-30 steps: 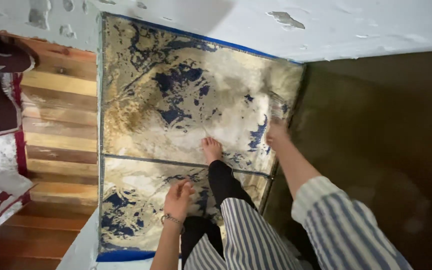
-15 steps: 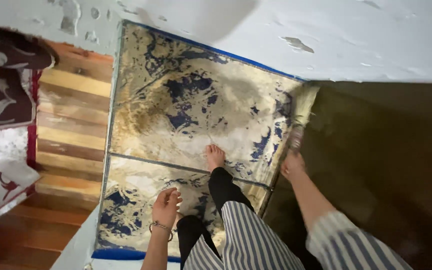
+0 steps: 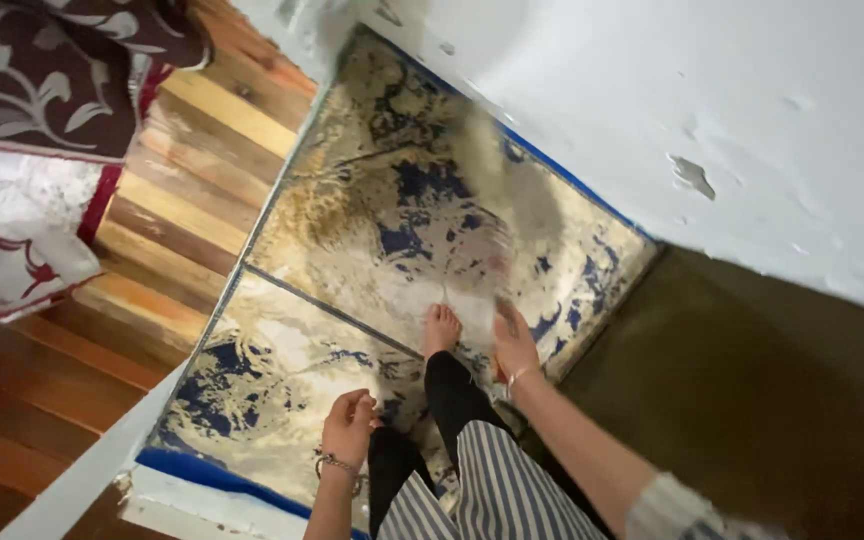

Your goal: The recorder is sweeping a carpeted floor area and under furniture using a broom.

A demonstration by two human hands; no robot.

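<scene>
1. Right hand is way out front, gripping the handle of a pale straw-bristled hand broom, fingers wrapped round it. The broom is heavily blurred, so I can't make out the grip any finer than that.
2. Broom's long axis runs from that hand up and away towards the white peeling wall, bristles over the blue-and-cream marbled floor tiles.
3. Left hand hangs back near the body, loosely curled, holding nothing, beaded bracelet at the wrist.
4. Bare foot is planted on the tiles just left of the right hand. So the right hand is clearly the nearer one.
</scene>
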